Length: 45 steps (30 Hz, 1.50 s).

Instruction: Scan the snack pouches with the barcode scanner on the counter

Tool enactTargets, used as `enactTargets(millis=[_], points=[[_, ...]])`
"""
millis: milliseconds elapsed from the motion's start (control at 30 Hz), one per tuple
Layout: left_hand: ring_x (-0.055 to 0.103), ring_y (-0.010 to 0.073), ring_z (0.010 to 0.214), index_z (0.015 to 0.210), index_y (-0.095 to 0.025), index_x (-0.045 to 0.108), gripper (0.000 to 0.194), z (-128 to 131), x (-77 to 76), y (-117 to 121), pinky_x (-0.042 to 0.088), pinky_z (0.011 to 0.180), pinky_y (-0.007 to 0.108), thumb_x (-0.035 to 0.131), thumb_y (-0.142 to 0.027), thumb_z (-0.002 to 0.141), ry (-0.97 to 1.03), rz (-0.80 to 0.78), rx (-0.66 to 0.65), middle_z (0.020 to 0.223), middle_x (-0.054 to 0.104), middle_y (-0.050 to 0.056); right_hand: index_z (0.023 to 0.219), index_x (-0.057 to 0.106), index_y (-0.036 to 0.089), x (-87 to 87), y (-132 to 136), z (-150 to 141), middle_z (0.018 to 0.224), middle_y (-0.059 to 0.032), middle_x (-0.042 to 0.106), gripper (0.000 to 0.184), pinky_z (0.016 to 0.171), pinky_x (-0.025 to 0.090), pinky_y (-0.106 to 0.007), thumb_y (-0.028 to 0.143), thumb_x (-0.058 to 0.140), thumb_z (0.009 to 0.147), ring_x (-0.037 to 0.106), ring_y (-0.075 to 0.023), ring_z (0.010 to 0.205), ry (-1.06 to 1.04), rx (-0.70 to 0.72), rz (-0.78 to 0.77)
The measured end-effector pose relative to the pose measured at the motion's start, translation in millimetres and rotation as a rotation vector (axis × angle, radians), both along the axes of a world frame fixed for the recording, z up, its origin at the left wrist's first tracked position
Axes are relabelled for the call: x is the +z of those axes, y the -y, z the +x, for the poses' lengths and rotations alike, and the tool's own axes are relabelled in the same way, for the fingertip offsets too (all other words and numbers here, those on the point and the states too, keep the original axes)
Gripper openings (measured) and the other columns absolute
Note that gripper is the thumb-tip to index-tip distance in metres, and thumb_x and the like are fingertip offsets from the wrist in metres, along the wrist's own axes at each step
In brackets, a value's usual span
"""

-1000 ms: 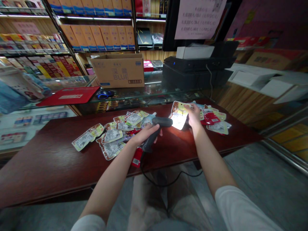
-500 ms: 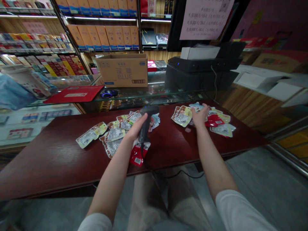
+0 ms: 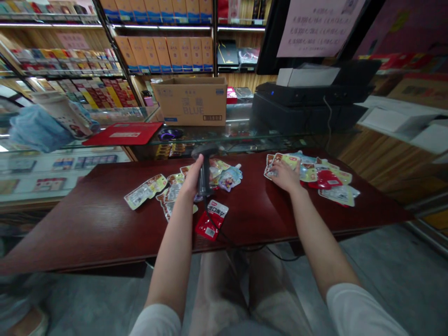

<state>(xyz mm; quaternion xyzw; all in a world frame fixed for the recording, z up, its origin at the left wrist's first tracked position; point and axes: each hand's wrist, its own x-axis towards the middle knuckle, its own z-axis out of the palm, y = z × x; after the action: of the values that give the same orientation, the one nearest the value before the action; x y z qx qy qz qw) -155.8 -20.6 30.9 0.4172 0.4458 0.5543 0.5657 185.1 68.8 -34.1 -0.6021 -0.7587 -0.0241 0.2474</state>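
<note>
My left hand (image 3: 194, 176) is closed around the handle of a black handheld barcode scanner (image 3: 204, 175), held above a spread of snack pouches (image 3: 172, 190). A cable trails from the scanner past a red-and-white pouch (image 3: 212, 220) near the table edge. Just right of the scanner lies a light-blue shaped pouch (image 3: 229, 178). My right hand (image 3: 285, 176) rests over the left end of a second pile, its thumb and fingers apart, touching a brown-and-green pouch (image 3: 290, 160). A red pouch (image 3: 326, 178) and several pale ones lie to its right.
The dark red table (image 3: 87, 219) stands against a glass counter carrying a cardboard box (image 3: 192, 102), a red folder (image 3: 124, 133), a mouse (image 3: 170, 134) and black checkout equipment (image 3: 301, 107). Stocked shelves rise behind. At lower left, part of another person's foot (image 3: 38, 324) shows.
My right hand has moved left across its pile onto the pouches at that end. The scanner in my left hand has shifted left, uncovering more of the blue pouch. The whole view has swung slightly.
</note>
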Motion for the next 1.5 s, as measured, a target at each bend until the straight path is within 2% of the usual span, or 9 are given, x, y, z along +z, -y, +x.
enactTargets(millis=[200, 300, 433, 567, 733, 900, 1100, 1267, 1500], points=[[0.047, 0.0102, 0.039, 0.099, -0.014, 0.069, 0.069, -2.2, 1.9, 2.2, 0.034, 0.037, 0.022, 0.054, -0.078, 0.078, -0.005, 0.043, -0.013, 0.048, 0.055, 0.000, 0.126, 0.064, 0.020, 4.6, -2.4, -63.9, 0.135, -0.0138, 0.063, 0.040, 0.120, 0.021, -0.056, 0.034, 0.053, 0.090, 0.057, -0.0320, 0.127, -0.041, 0.139, -0.071], [0.048, 0.0107, 0.040, 0.098, -0.013, 0.070, 0.068, -1.9, 1.8, 2.2, 0.035, 0.038, 0.022, 0.055, -0.077, 0.079, -0.012, 0.031, -0.011, 0.049, 0.056, 0.001, 0.125, 0.065, 0.012, -1.7, -13.9, -105.4, 0.133, -0.0244, 0.061, 0.057, 0.109, 0.036, -0.052, 0.054, 0.061, 0.086, 0.056, -0.0398, 0.126, -0.029, 0.044, -0.285], [0.049, 0.0110, 0.040, 0.101, -0.013, 0.070, 0.068, -1.5, 2.2, 1.4, 0.036, 0.038, 0.022, 0.054, -0.076, 0.080, -0.018, 0.015, -0.010, 0.050, 0.057, 0.001, 0.109, 0.073, 0.017, -12.2, -30.5, -127.2, 0.130, -0.0201, 0.062, 0.054, 0.106, 0.040, -0.047, 0.058, 0.073, 0.075, 0.054, -0.0395, 0.127, -0.073, -0.014, -0.355], [0.049, 0.0112, 0.040, 0.103, -0.013, 0.069, 0.070, -2.6, 1.0, 0.1, 0.036, 0.039, 0.023, 0.052, -0.077, 0.081, -0.015, 0.029, -0.029, 0.050, 0.056, 0.000, 0.088, 0.070, 0.020, -18.2, -36.8, -115.4, 0.105, -0.0106, 0.069, 0.039, 0.097, 0.047, -0.043, 0.049, 0.080, 0.063, 0.063, -0.0329, 0.110, -0.297, 0.018, -0.350], [0.049, 0.0117, 0.041, 0.101, -0.015, 0.070, 0.066, -2.2, -0.3, 0.5, 0.034, 0.039, 0.023, 0.054, -0.076, 0.080, -0.023, 0.020, -0.063, 0.050, 0.058, 0.001, 0.092, 0.057, 0.021, -3.9, -33.3, -81.0, 0.086, -0.0027, 0.065, 0.046, 0.078, 0.053, -0.039, 0.036, 0.080, 0.056, 0.064, -0.0234, 0.082, -0.802, 0.036, -0.153], [0.050, 0.0113, 0.042, 0.091, -0.015, 0.070, 0.064, 7.6, -0.7, 2.5, 0.035, 0.042, 0.023, 0.058, -0.076, 0.077, -0.036, 0.043, -0.146, 0.050, 0.057, 0.001, 0.094, 0.058, 0.021, 23.5, -22.6, -34.4, 0.090, -0.0010, 0.066, 0.048, 0.084, 0.053, -0.038, 0.033, 0.080, 0.053, 0.064, -0.0218, 0.086, -1.038, 0.098, 0.072], [0.053, 0.0093, 0.045, 0.092, -0.013, 0.069, 0.066, 35.1, -5.0, 7.9, 0.039, 0.045, 0.022, 0.065, -0.075, 0.072, -0.035, 0.079, -0.335, 0.069, 0.067, 0.005, 0.091, 0.064, 0.021, 21.8, -9.3, -1.3, 0.084, 0.0011, 0.068, 0.044, 0.077, 0.054, -0.037, 0.040, 0.081, 0.055, 0.065, -0.0187, 0.077, -1.315, 0.054, 0.017], [0.054, 0.0091, 0.045, 0.089, -0.011, 0.068, 0.067, 54.7, -8.6, 14.7, 0.038, 0.042, 0.022, 0.067, -0.075, 0.071, -0.112, 0.060, -0.467, 0.073, 0.069, 0.006, 0.090, 0.065, 0.021, 19.0, -6.9, -2.4, 0.083, 0.0014, 0.070, 0.045, 0.077, 0.054, -0.035, 0.037, 0.084, 0.052, 0.065, -0.0181, 0.076, -1.373, 0.100, -0.083], [0.053, 0.0109, 0.044, 0.093, -0.012, 0.066, 0.068, 58.7, -15.5, 14.4, 0.038, 0.045, 0.021, 0.053, -0.077, 0.080, -0.165, 0.096, -0.476, 0.053, 0.059, 0.001, 0.088, 0.066, 0.022, 22.1, -0.8, -13.7, 0.082, 0.0028, 0.070, 0.043, 0.080, 0.054, -0.035, 0.037, 0.086, 0.053, 0.066, -0.0188, 0.079, -1.326, 0.171, -0.134]])
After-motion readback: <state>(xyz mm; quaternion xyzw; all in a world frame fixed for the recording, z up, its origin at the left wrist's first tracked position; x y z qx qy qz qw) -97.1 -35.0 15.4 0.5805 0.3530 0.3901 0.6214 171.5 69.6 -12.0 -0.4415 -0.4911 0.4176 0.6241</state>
